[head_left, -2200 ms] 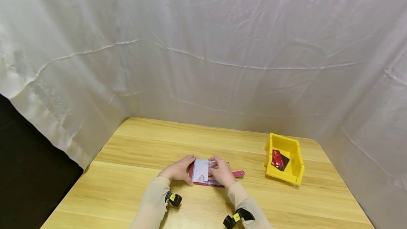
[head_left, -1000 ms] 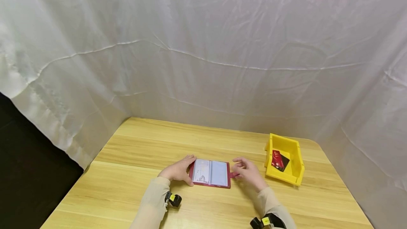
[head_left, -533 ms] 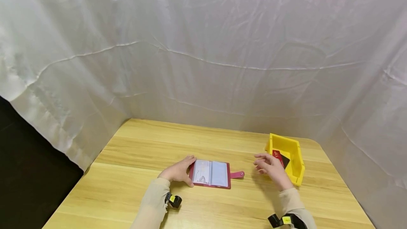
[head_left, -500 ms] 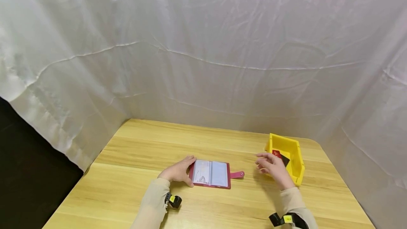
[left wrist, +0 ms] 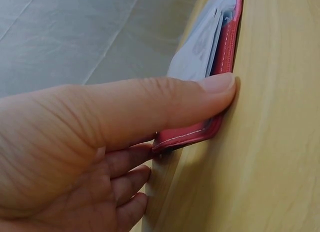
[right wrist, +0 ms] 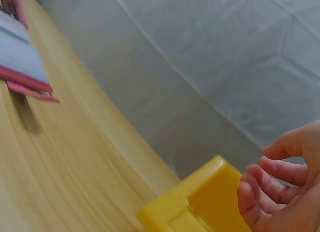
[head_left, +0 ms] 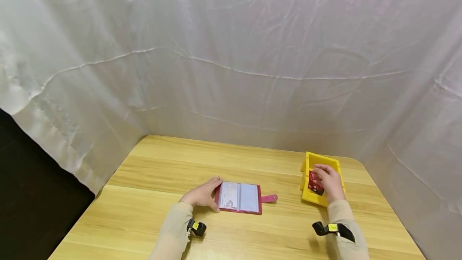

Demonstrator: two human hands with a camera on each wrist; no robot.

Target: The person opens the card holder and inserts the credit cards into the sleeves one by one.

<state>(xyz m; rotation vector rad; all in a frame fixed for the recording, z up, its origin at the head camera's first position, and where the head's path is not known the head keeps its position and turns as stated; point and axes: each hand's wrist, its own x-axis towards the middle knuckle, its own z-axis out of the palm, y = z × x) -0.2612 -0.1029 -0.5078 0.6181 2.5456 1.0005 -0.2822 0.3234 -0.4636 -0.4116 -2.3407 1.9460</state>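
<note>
A red card holder [head_left: 260, 208] lies unfolded on the table, clear sleeves showing; a pale printed card [head_left: 228, 195] sits in its left sleeve. My left hand [head_left: 203, 194] holds its left end, the thumb [left wrist: 205, 90] along the near edge in the left wrist view and the fingers at the end. Over the yellow bin [head_left: 317, 200] at the right is my right hand [head_left: 331, 183], fingers loosely bent, nothing seen between them. Beneath those fingers lies a red card [head_left: 313, 177] in the bin; the hand partly covers it. The dark card is mostly hidden.
A pink snap strap [head_left: 269, 198] sticks out from the holder's right side toward the bin. Grey-white fabric [head_left: 231, 71] hangs behind and beside the wooden table [head_left: 162, 159]. The bin's walls stand around the cards.
My right hand has left the card holder's right sleeve, passed the strap and moved right to over the yellow bin. My left hand and the holder have stayed in place.
</note>
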